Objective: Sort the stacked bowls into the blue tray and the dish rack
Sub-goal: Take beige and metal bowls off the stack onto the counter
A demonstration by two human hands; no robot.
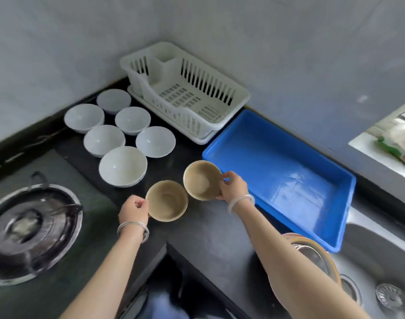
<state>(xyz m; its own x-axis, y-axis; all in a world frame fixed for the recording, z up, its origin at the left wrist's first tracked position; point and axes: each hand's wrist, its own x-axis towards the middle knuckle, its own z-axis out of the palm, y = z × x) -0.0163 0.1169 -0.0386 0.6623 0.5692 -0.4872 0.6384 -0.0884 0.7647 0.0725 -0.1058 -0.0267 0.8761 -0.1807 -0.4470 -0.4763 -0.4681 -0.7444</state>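
Note:
My left hand [133, 209] grips the left rim of a tan bowl [167, 201] over the dark counter. My right hand [232, 186] holds a second tan bowl [201, 179] by its right rim, tilted and lifted, just left of the blue tray [289, 155]. The tray holds nothing. The white dish rack [185, 88] stands behind it against the wall, with nothing in it. Several white bowls [123, 165] sit in a cluster on the counter left of the rack; whether any of them are stacked I cannot tell.
A gas stove with a dark wok [28, 226] fills the left side. A steel sink [381, 272] lies at the lower right, with a strainer and dishes [316, 252] at its edge. A window sill with items [395, 143] is at the right.

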